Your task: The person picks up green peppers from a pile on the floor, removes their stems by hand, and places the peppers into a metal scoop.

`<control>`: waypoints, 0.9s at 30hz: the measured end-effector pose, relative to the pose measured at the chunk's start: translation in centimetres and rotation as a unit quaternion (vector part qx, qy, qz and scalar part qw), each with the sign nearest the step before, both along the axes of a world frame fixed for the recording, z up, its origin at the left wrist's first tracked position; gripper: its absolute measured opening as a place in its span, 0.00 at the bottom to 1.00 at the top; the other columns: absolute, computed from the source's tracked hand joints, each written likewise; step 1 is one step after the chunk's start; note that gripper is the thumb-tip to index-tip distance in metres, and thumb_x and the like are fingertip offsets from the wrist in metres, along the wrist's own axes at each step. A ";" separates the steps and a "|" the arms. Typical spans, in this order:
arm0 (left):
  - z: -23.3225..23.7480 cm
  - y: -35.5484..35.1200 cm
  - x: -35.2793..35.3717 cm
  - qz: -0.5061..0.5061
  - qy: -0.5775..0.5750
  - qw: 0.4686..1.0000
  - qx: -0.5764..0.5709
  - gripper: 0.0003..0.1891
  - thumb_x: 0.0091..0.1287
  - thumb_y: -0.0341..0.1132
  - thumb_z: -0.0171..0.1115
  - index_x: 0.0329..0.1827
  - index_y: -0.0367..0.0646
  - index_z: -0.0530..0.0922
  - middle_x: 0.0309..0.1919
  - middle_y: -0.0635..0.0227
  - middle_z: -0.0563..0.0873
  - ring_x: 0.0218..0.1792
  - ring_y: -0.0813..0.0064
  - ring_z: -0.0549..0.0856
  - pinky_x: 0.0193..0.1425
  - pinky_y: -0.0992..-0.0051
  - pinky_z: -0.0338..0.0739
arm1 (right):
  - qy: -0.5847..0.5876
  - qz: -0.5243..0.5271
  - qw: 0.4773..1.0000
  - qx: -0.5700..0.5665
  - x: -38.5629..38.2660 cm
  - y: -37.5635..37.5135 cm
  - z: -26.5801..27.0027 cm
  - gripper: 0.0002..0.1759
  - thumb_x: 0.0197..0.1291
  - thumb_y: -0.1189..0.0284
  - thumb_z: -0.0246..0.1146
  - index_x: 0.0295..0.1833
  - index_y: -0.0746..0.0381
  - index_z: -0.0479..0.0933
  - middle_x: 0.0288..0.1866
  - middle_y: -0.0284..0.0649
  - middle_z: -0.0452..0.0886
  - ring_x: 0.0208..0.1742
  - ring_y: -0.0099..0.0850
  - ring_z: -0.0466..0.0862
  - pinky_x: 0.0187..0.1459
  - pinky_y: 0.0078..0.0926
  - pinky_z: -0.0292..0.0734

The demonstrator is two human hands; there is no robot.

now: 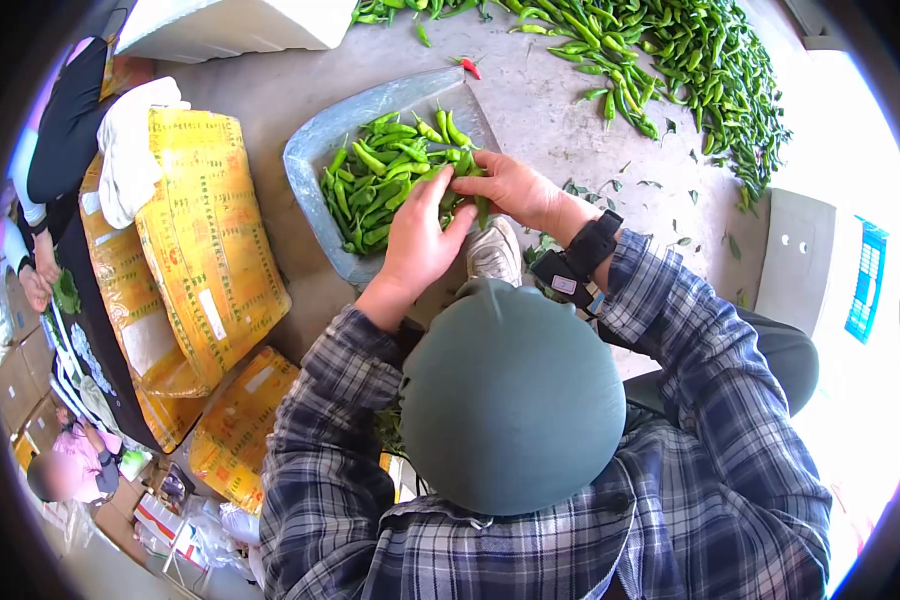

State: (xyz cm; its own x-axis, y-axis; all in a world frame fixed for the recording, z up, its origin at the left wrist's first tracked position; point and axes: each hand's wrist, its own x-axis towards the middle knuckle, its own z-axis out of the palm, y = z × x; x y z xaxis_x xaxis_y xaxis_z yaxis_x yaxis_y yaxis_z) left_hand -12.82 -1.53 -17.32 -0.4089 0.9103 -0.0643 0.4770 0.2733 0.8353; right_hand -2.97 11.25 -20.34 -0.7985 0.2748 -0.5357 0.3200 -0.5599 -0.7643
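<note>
Green chili peppers fill much of a grey-blue plastic scoop-like tray on the floor. Over the tray's near right side, my left hand has its thumb and fingers bent around some green peppers. My right hand meets it from the right, its thumb and fingers pinched on green peppers beside the left fingertips. Which peppers each hand holds is partly hidden by the fingers. A red pepper lies at the tray's far right edge.
A large heap of green peppers spreads at the upper right, with loose leaves near it. Yellow-taped cartons stand at left, a white foam box above. A shoe is beside the tray. Two other people are at far left.
</note>
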 end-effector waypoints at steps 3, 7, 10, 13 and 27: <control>-0.6 0.1 -0.8 0.008 0.008 1.000 -0.025 0.21 0.56 0.34 0.62 0.51 0.34 0.72 0.38 0.52 0.81 0.38 0.51 0.80 0.43 0.65 0.75 | 0.001 -0.015 0.997 -0.079 0.4 -0.5 1.6 0.13 0.59 0.69 0.60 0.46 0.65 0.72 0.32 0.37 0.79 0.27 0.24 0.79 0.30 0.20 0.77; 0.1 -0.4 -0.9 0.000 -0.007 0.998 -0.069 0.16 0.59 0.30 0.58 0.48 0.32 0.73 0.36 0.55 0.82 0.36 0.55 0.82 0.42 0.65 0.77 | -0.001 -0.018 0.994 -0.112 0.8 -0.8 1.7 0.13 0.61 0.67 0.58 0.46 0.65 0.72 0.34 0.37 0.79 0.28 0.25 0.80 0.34 0.21 0.78; 0.8 -0.7 -1.2 0.100 -0.343 0.930 -0.087 0.13 0.61 0.27 0.52 0.49 0.33 0.72 0.39 0.56 0.82 0.37 0.60 0.83 0.41 0.65 0.79 | 0.013 -0.036 0.991 -0.125 1.1 0.0 0.4 0.12 0.63 0.66 0.55 0.45 0.64 0.71 0.36 0.38 0.79 0.33 0.27 0.81 0.39 0.24 0.78; 1.3 -1.2 -1.8 0.085 -0.602 0.791 -0.059 0.16 0.65 0.29 0.43 0.55 0.38 0.69 0.45 0.60 0.80 0.43 0.65 0.81 0.49 0.68 0.75 | 0.020 -0.111 0.984 -0.137 0.9 0.1 1.7 0.12 0.63 0.66 0.53 0.44 0.64 0.72 0.38 0.40 0.80 0.38 0.28 0.80 0.41 0.26 0.77; 2.9 1.3 1.2 0.030 -0.411 0.901 -0.133 0.07 0.65 0.34 0.56 0.36 0.39 0.77 0.23 0.70 0.80 0.22 0.83 0.77 0.25 0.84 0.70 | 0.023 -0.115 0.993 -0.012 3.0 1.9 4.5 0.11 0.59 0.63 0.59 0.40 0.58 0.80 0.38 0.29 0.81 0.39 0.19 0.78 0.41 0.18 0.72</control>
